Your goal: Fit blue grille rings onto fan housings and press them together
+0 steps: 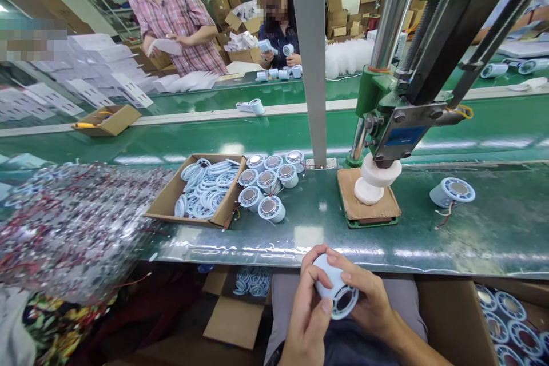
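Both of my hands hold one small white round fan housing [337, 291] over my lap, just below the table's front edge. My left hand [309, 309] grips its left side with the thumb across the face. My right hand [369, 297] wraps its right side from above. The housing's open face with a metal centre points down toward me. On the green table in front lie several identical housings [268, 183] in a cluster, beside a cardboard tray [165, 203] of white rings [206, 186].
A hand press [394, 120] with a white head stands over a brown pad [369, 209]. One housing with wires [452, 191] lies to the right. A clear bag of parts [72, 223] sits left. A box of housings [510, 314] is lower right. Two people work across the conveyor.
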Available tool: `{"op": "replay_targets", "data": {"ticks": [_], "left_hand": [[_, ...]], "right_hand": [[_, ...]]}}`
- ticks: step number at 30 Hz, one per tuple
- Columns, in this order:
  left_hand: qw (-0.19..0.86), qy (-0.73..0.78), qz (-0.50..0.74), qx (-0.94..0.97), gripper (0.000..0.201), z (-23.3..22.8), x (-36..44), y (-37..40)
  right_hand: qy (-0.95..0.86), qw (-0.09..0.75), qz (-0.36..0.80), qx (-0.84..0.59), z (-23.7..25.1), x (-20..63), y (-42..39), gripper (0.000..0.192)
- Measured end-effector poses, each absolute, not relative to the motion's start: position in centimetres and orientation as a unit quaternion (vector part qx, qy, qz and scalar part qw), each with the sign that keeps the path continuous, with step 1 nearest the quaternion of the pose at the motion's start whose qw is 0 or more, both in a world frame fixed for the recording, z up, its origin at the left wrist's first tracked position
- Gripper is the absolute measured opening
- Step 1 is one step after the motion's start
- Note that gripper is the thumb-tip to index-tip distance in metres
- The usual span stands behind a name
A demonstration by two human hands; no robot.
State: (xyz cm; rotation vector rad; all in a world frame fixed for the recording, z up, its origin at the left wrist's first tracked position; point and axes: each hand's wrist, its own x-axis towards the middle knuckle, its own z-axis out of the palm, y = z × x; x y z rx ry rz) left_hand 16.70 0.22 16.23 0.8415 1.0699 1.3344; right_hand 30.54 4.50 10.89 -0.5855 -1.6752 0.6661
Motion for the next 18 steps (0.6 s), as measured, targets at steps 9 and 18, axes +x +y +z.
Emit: {"op": "replay_targets", "data": {"ticks": [9,18], "left_hand": [[0.57,0.475,0.611,0.276,0.04,16.3,17.7,1.1],[0.599,0.499,0.592,0.204,0.041,15.8,17.3,1.6]], "right_hand": [[-0.73,0.585,0.26,-0.237,11.5,29.9,4.2,0.064],[-0.75,0.576,0.221,-0.238,10.9,29.6,3.9,0.066]]}}
